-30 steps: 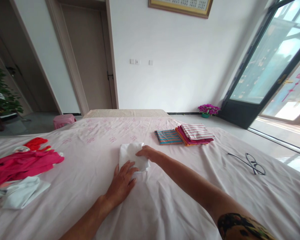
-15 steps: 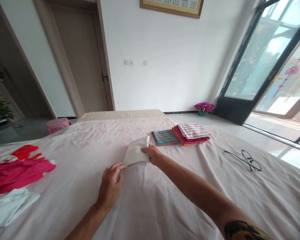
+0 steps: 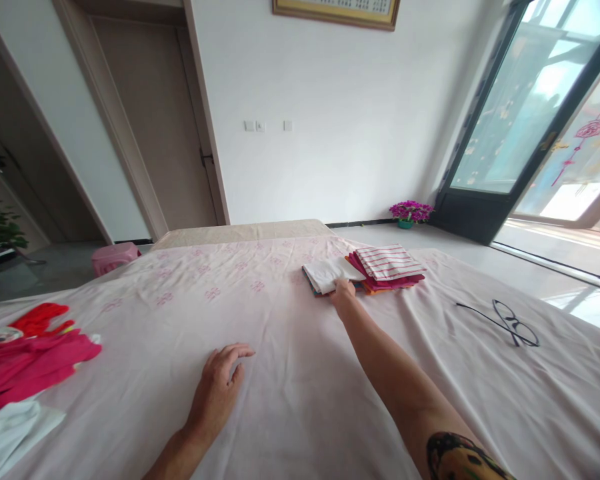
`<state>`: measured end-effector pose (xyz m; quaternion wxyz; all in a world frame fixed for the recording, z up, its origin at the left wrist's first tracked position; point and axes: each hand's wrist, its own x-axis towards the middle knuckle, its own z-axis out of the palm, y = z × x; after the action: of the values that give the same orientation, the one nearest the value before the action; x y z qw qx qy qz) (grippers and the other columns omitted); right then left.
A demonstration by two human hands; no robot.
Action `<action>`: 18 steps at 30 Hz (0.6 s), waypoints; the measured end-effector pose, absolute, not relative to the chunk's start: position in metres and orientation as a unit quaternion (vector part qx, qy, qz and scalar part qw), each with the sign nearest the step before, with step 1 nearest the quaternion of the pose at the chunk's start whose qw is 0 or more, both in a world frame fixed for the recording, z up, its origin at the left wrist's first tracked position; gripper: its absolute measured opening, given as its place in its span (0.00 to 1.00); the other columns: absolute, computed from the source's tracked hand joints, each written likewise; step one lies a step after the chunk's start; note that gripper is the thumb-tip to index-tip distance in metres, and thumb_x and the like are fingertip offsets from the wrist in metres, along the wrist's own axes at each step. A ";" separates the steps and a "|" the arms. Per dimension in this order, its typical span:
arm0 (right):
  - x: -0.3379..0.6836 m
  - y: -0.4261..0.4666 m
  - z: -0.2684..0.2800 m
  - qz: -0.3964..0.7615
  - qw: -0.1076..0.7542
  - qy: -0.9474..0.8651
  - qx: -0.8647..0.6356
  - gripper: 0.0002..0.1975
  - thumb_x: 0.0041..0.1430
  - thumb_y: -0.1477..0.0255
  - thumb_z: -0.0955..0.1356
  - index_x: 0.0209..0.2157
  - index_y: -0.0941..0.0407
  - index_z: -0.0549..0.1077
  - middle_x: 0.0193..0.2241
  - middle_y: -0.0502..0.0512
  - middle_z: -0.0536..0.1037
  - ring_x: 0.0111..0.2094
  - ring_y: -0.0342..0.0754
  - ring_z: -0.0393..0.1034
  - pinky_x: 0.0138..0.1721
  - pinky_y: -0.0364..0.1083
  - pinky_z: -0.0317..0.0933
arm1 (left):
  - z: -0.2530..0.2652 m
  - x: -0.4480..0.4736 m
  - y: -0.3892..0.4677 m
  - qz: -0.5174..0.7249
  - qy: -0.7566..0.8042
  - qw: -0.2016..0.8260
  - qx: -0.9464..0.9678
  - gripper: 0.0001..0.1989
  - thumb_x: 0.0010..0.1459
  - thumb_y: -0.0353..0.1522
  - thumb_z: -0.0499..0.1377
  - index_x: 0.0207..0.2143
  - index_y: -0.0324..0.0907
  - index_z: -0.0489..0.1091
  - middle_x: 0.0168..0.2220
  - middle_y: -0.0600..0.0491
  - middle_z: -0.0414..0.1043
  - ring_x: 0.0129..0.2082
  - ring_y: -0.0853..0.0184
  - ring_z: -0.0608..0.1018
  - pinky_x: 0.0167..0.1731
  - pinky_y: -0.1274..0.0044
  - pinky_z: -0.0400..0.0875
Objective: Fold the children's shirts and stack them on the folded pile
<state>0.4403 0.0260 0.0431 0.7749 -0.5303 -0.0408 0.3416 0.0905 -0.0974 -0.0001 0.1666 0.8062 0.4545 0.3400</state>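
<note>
A folded white cloth [image 3: 327,272] lies over the blue-and-orange striped folded cloth [image 3: 307,281], which shows only at its edges. My right hand [image 3: 345,289] grips the near edge of the white cloth, its fingers partly hidden. Against it on the right is a stack of folded magenta and orange cloths [image 3: 414,280], topped by a white cloth with red stripes [image 3: 387,261]. My left hand [image 3: 223,373] rests over the bedsheet with fingers apart, holding nothing.
Loose red and pink clothes [image 3: 35,353] and a pale crumpled cloth [image 3: 15,430] lie at the left. Black-framed glasses [image 3: 515,323] rest on the sheet [image 3: 280,413] at the right. Beyond the bed stand a pink stool [image 3: 115,257] and purple flowers [image 3: 411,212].
My right hand has carried the folded white cloth right and away from me, onto the blue-and-orange striped cloth. My left hand has come away from the white cloth and stayed low.
</note>
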 end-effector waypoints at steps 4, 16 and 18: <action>0.441 0.028 0.036 0.337 0.779 -0.032 -0.528 0.20 0.52 0.80 0.65 0.47 0.52 0.68 0.34 0.47 0.77 0.34 0.42 0.74 0.37 0.42 0.71 | 0.003 0.092 -0.099 0.325 0.458 0.170 0.810 0.17 0.57 0.27 0.48 0.42 0.47 0.73 0.47 0.52 0.76 0.51 0.62 0.75 0.60 0.58 0.60; 0.408 -0.012 0.030 0.437 0.705 -0.063 -0.556 0.11 0.50 0.83 0.64 0.34 0.55 0.68 0.28 0.49 0.75 0.30 0.42 0.74 0.33 0.39 0.71 | 0.008 0.093 -0.101 0.326 0.456 0.166 0.811 0.17 0.56 0.26 0.50 0.41 0.47 0.74 0.47 0.52 0.77 0.50 0.62 0.76 0.59 0.59 0.61; 0.397 -0.028 0.027 0.474 0.678 -0.097 -0.553 0.11 0.49 0.84 0.64 0.34 0.56 0.68 0.29 0.52 0.76 0.30 0.43 0.74 0.34 0.43 0.72 | 0.008 0.093 -0.101 0.322 0.457 0.168 0.812 0.17 0.56 0.26 0.49 0.41 0.48 0.75 0.47 0.52 0.77 0.51 0.62 0.76 0.60 0.58 0.60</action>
<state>0.3974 -0.0285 0.0268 0.6781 -0.5531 -0.0968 0.4743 0.0929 -0.1008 0.0081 0.1684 0.8119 0.4571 0.3218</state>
